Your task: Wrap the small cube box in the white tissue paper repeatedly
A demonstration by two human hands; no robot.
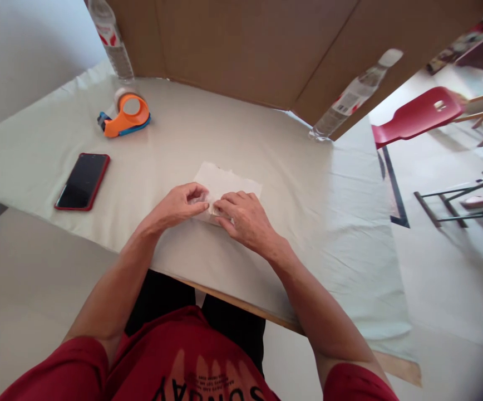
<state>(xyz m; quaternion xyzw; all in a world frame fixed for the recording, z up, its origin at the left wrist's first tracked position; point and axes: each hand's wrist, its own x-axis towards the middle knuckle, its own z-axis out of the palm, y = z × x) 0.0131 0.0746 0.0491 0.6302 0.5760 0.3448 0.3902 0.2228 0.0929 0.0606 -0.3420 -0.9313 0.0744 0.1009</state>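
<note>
A white sheet, paper or tissue [228,181], lies on the cloth-covered table in front of me. Over its near left part, my left hand [182,205] has its thumb and fingers curled around a bit of thin, whitish, crumpled material. Close beside it, my right hand [244,218] pinches at the same small material, fingers bent and pressed together. The two hands nearly touch. What exactly lies between the fingertips is too small to name.
A phone with a red case [83,182] and an orange tape dispenser [128,116] lie left. Plastic bottles stand back left [114,47] and back right [354,97], against a cardboard panel [241,50]. A red chair [420,114] is beyond the table's right edge.
</note>
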